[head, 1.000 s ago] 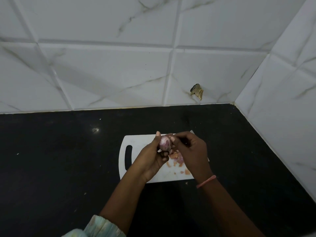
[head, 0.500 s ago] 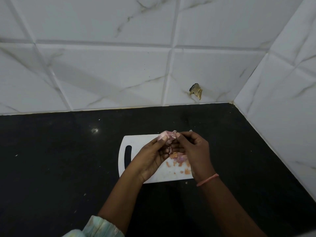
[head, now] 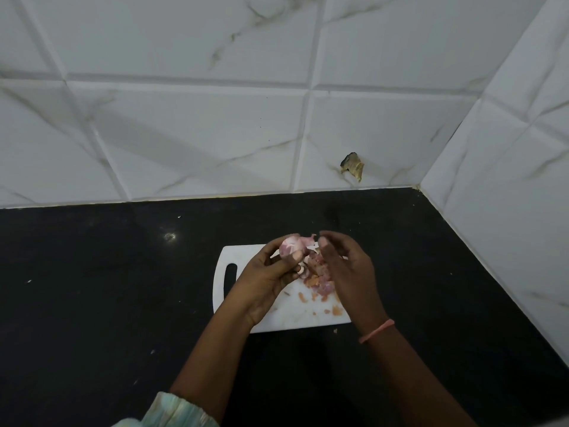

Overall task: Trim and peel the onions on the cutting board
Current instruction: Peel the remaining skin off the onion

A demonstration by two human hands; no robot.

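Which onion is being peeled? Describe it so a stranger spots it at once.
Start at the black counter and find the white cutting board near the tiled corner. Above its far edge, the left hand grips a small pinkish onion with a loose flap of skin. Unlike the peel scraps on the board, it is whole and held in the air.

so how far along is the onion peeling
Done: peel scraps already litter the cutting board. In hand: the left hand holds a small onion with a loose flap of skin, right hand beside it. Left: finish this onion; others not clearly visible.
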